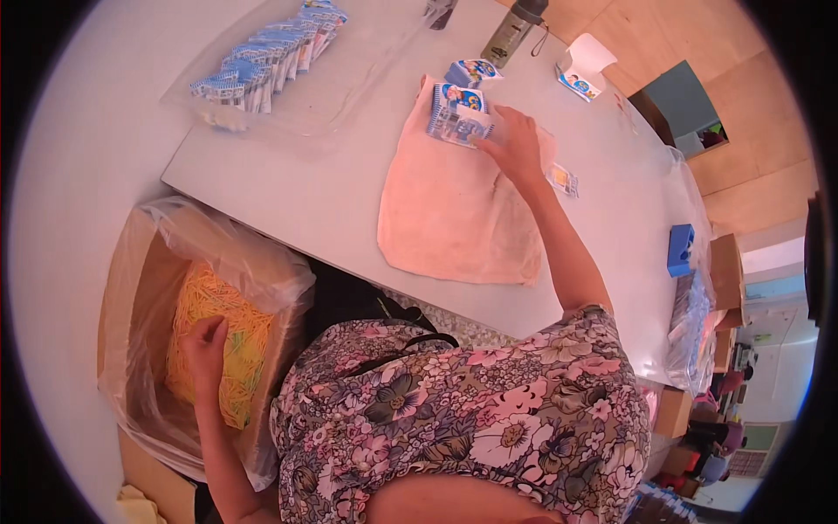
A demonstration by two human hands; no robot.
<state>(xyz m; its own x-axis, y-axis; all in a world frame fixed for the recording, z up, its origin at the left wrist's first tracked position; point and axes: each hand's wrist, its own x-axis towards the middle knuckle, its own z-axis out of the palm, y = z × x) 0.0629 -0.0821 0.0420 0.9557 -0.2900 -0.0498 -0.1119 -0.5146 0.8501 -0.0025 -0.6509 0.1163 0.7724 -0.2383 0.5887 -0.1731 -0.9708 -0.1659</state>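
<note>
My right hand is at the right edge of a clear, blue-and-white printed packet, with its thumb on the near corner and its fingers curled at the far side. Under the packet lies a pink cloth on the white table. Over an open cardboard box at the lower left, my left hand hovers with its fingers curled together. Whatever may be between those fingers is too small to make out. Many thin yellow, orange and green strands fill the box.
A clear plastic bag or tray with a row of similar packets lies far left. Beyond the cloth are a blue-and-white folded pack and a bottle. A small packet sits right of my wrist. Clear plastic lines the box.
</note>
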